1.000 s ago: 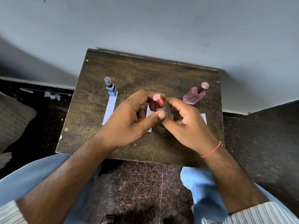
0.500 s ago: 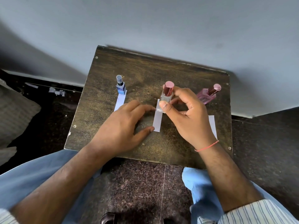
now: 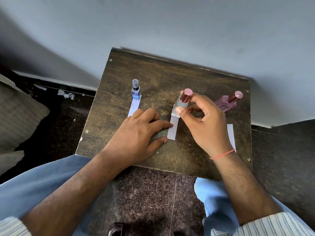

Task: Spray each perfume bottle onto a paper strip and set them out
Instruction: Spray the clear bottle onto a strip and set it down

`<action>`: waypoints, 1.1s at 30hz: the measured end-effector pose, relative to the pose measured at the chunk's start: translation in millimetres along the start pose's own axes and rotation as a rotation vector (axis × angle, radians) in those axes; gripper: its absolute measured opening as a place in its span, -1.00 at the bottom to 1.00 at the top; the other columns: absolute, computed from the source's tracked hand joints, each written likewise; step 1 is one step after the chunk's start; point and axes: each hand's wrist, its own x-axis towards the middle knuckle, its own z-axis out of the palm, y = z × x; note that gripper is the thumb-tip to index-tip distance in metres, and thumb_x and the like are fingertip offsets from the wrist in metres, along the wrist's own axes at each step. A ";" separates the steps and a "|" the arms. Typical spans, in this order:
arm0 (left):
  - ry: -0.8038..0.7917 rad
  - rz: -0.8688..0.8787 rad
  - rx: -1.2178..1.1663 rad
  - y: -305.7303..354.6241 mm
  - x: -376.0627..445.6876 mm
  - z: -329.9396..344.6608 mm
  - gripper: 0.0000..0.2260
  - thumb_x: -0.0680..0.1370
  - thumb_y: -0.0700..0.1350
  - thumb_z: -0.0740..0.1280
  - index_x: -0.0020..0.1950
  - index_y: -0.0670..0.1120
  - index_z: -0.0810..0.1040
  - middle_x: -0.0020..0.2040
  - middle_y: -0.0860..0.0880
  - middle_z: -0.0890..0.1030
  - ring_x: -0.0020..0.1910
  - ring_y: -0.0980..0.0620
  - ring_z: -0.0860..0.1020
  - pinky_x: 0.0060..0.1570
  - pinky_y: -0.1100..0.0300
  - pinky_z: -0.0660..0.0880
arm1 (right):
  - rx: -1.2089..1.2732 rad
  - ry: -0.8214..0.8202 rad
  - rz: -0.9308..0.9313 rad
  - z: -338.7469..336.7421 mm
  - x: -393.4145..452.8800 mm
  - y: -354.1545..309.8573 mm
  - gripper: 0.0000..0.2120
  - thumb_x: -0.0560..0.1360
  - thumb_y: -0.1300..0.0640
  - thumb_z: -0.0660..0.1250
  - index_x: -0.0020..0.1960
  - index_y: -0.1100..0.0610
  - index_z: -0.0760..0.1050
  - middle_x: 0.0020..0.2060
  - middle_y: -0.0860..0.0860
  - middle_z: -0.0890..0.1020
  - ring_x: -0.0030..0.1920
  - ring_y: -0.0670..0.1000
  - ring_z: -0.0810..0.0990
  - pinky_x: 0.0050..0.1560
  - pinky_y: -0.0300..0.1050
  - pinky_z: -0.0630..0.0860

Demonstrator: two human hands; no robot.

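My right hand [image 3: 202, 123] grips a clear perfume bottle with a rose cap [image 3: 182, 103], standing upright on the far end of the middle paper strip [image 3: 172, 129]. Resting flat on the table, my left hand [image 3: 138, 137] touches that strip's left edge with a fingertip and holds nothing. A small blue bottle [image 3: 135, 90] stands on the far end of the left strip [image 3: 134, 107]. At the right a pink bottle [image 3: 227, 102] stands with a third strip [image 3: 231, 135] nearer me, partly hidden by my right wrist.
The small dark wooden table [image 3: 119, 79] stands against a pale wall. Dark stone floor surrounds it, with paper scraps [image 3: 65, 94] at the left and a cushion [image 3: 18, 114] at the far left. My knees in blue trousers sit below the near edge.
Both hands held the clear bottle together above the strip a second ago. My right hand has since stood it on the strip's far end, and my left hand let go and lies flat.
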 end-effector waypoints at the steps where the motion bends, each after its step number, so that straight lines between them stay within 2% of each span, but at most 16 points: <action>1: -0.002 0.000 0.002 0.3 0.1 0.0 -0.55 0.65 0.25 0.36 0.54 0.21 0.56 0.25 0.13 0.48 0.24 0.06 0.45 0.32 0.02 0.51 | 0.004 -0.001 0.000 -0.3 0.2 -0.7 -0.67 0.59 0.17 0.56 0.35 0.12 0.68 0.05 -0.08 0.69 -0.04 -0.12 0.68 -0.14 -0.47 0.52; 9: -0.009 -0.002 0.005 0.8 1.5 -0.3 -0.56 0.65 0.24 0.37 0.52 0.20 0.58 0.22 0.13 0.50 0.22 0.03 0.47 0.29 0.00 0.53 | 0.042 0.002 -0.036 -1.1 -0.5 -3.4 -0.68 0.60 0.28 0.54 0.34 0.21 0.68 0.06 0.04 0.68 0.00 -0.10 0.67 0.02 -0.49 0.57; 19: -0.027 -0.009 -0.002 0.0 2.5 -0.6 -0.56 0.65 0.24 0.38 0.52 0.23 0.56 0.22 0.16 0.49 0.23 0.07 0.45 0.30 0.04 0.51 | 0.033 0.023 -0.065 1.8 1.3 1.1 -0.70 0.60 0.25 0.55 0.32 0.16 0.67 0.09 0.01 0.68 0.00 -0.18 0.69 0.04 -0.46 0.58; 25: -0.026 -0.027 -0.035 2.0 5.3 -1.5 -0.58 0.62 0.23 0.43 0.47 0.23 0.59 0.21 0.15 0.51 0.23 0.05 0.48 0.31 -0.05 0.54 | -0.019 0.010 -0.089 0.6 0.4 2.8 -0.55 0.58 0.27 0.54 0.44 0.09 0.61 0.17 0.01 0.64 0.00 -0.10 0.73 0.08 -0.46 0.55; 29: -0.013 0.007 -0.059 4.3 8.6 -2.0 -0.59 0.60 0.19 0.50 0.44 0.19 0.63 0.20 0.14 0.53 0.23 0.04 0.50 0.30 -0.04 0.55 | 0.006 -0.008 -0.059 -2.4 -1.5 5.5 -0.46 0.58 0.25 0.55 0.52 0.06 0.55 0.26 -0.05 0.63 0.09 -0.08 0.75 0.12 -0.22 0.70; 33: 0.017 0.074 -0.123 14.0 13.1 1.2 -0.60 0.60 0.13 0.53 0.43 0.12 0.66 0.13 0.09 0.53 0.13 0.10 0.46 0.21 0.17 0.47 | -0.071 0.008 -0.105 -8.8 -5.6 4.4 -0.48 0.58 0.23 0.54 0.51 0.07 0.56 0.29 -0.03 0.69 0.12 -0.08 0.76 0.13 -0.02 0.74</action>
